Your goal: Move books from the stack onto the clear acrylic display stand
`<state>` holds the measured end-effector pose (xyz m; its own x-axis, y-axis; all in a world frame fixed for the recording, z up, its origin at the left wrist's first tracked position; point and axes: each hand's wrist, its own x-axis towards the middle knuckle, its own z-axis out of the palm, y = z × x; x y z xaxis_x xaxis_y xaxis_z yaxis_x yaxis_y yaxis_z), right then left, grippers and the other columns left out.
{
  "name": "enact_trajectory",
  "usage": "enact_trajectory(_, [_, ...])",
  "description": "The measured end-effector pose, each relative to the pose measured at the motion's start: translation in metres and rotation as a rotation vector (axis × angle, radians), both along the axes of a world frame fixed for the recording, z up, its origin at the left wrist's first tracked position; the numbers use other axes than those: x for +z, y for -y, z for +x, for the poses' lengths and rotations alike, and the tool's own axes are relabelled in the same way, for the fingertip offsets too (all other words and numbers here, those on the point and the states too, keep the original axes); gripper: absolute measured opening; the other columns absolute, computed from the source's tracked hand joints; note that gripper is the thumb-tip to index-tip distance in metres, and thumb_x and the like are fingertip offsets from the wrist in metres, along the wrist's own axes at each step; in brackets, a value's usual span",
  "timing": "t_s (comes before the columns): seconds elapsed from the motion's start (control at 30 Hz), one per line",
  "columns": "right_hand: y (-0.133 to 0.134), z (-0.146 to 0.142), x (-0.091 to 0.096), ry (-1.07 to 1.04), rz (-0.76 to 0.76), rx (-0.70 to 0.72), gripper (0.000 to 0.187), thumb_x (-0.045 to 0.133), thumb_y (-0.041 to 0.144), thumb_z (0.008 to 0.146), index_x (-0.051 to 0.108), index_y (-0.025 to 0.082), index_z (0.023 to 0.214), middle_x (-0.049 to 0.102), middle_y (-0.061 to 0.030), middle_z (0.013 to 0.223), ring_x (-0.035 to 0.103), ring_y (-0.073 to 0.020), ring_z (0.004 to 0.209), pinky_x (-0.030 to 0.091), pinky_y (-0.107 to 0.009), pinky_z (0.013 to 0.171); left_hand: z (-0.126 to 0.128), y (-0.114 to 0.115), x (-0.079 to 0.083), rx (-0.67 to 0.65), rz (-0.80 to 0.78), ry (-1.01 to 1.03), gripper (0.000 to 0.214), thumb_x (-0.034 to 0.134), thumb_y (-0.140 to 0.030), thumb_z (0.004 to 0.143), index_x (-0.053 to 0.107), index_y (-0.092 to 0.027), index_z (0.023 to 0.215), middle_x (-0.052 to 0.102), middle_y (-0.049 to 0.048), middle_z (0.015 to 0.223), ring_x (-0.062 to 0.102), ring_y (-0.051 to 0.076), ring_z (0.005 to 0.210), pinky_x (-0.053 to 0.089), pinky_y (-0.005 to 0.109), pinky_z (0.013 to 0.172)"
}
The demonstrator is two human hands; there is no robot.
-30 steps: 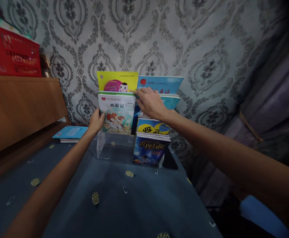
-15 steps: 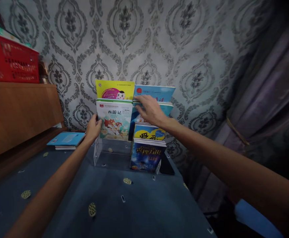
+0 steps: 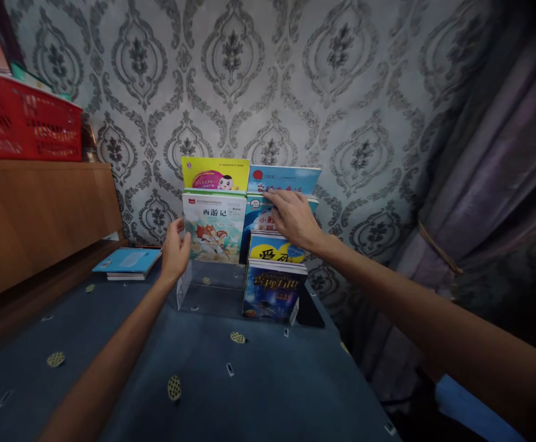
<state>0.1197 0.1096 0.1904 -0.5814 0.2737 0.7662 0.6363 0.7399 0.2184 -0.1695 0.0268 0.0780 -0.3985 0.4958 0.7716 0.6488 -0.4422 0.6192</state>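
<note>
A clear tiered book stand (image 3: 182,288) holds books in two columns. My left hand (image 3: 175,248) is beside the left edge of a white picture book (image 3: 215,227), thumb and fingers apart, gripping nothing. A yellow book (image 3: 191,175) rises behind the white one. My right hand (image 3: 295,218) lies with fingers outstretched at the top edge of a teal-blue book (image 3: 256,215), covering part of its cover. Behind it stands a light-blue book (image 3: 314,177). Lower in that column are a yellow-and-blue book (image 3: 258,247) and a dark blue book (image 3: 272,294).
A small stack of blue-covered books (image 3: 129,261) lies at the left on the patterned dark tablecloth (image 3: 203,380). Beyond it, a wooden cabinet (image 3: 42,215) carries a red basket (image 3: 28,120). Patterned wallpaper is behind the stand; a tied curtain (image 3: 433,239) hangs at the right.
My right hand has shifted right and slightly down along the book tops, uncovering more of the blue covers. My left hand's fingers have come away from the white book's edge. The view has shifted slightly.
</note>
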Motion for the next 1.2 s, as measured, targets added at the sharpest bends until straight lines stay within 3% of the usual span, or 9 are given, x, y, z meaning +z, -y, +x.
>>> enact_trajectory(0.17, [0.000,-0.001,0.001,0.010,0.010,-0.034,0.042,0.043,0.012,0.092,0.060,0.017,0.131,0.065,-0.0160,0.136,0.057,-0.0323,0.127,0.041,-0.052,0.105,0.018,0.027,-0.044,0.018,-0.046,0.008,0.031,0.047,-0.028,0.093,0.054,-0.022,0.123,0.063,0.0143,0.125,0.061,0.028,0.120,0.053,0.044,0.099])
enact_trajectory(0.23, [0.000,-0.002,0.002,0.023,0.008,-0.037,0.043,0.043,0.011,0.091,0.060,0.017,0.130,0.065,-0.0157,0.136,0.057,-0.0316,0.127,0.041,-0.052,0.105,0.024,0.034,-0.048,0.016,-0.044,-0.048,0.031,0.046,-0.025,0.093,0.055,-0.022,0.123,0.064,0.0147,0.123,0.062,0.029,0.118,0.051,0.047,0.101])
enact_trajectory(0.33, [0.001,-0.003,0.003,0.026,0.001,-0.035,0.042,0.043,0.013,0.091,0.061,0.018,0.129,0.066,-0.0148,0.134,0.057,-0.0311,0.126,0.041,-0.052,0.105,0.037,0.036,-0.020,-0.020,0.026,-0.236,0.033,0.043,-0.023,0.096,0.054,-0.021,0.126,0.063,0.0140,0.125,0.058,0.028,0.123,0.046,0.048,0.108])
enact_trajectory(0.53, [-0.006,0.023,-0.001,-0.247,0.049,-0.097,0.047,0.044,0.017,0.089,0.056,0.018,0.134,0.061,-0.0166,0.138,0.054,-0.0325,0.127,0.043,-0.052,0.104,0.066,0.008,0.092,-0.061,0.119,-0.621,0.036,0.042,-0.021,0.098,0.056,-0.018,0.131,0.058,0.0127,0.136,0.047,0.028,0.134,0.034,0.047,0.117])
enact_trajectory(0.63, [-0.020,0.050,-0.006,-0.404,-0.010,-0.126,0.046,0.045,0.022,0.088,0.057,0.017,0.133,0.064,-0.0180,0.129,0.058,-0.0329,0.120,0.049,-0.052,0.099,0.073,-0.019,0.127,-0.028,0.071,-0.764,0.036,0.047,-0.024,0.097,0.059,-0.014,0.129,0.060,0.0153,0.133,0.047,0.032,0.132,0.034,0.049,0.115])
enact_trajectory(0.73, [-0.033,0.072,-0.011,-0.484,-0.207,-0.047,0.042,0.044,0.026,0.089,0.060,0.018,0.127,0.069,-0.0166,0.122,0.064,-0.0305,0.111,0.053,-0.049,0.093,0.073,-0.042,0.140,-0.035,-0.008,-0.859,0.031,0.051,-0.027,0.096,0.064,-0.015,0.121,0.065,0.0157,0.120,0.052,0.033,0.120,0.037,0.050,0.109])
enact_trajectory(0.87, [-0.040,0.085,-0.012,-0.520,-0.436,0.156,0.037,0.046,0.033,0.092,0.063,0.020,0.123,0.073,-0.0127,0.120,0.068,-0.0269,0.110,0.053,-0.046,0.096,0.071,-0.060,0.147,-0.057,-0.060,-0.947,0.025,0.055,-0.033,0.095,0.069,-0.019,0.109,0.066,0.0126,0.105,0.056,0.032,0.108,0.040,0.047,0.102])
enact_trajectory(1.2, [-0.047,0.094,-0.005,-0.453,-0.478,0.261,0.048,0.060,0.037,0.084,0.059,0.016,0.127,0.071,-0.0122,0.112,0.067,-0.0247,0.101,0.055,-0.040,0.088,0.080,-0.073,0.163,-0.051,-0.107,-1.057,0.016,0.060,-0.035,0.090,0.068,-0.021,0.092,0.062,0.0087,0.094,0.057,0.029,0.097,0.044,0.040,0.092])
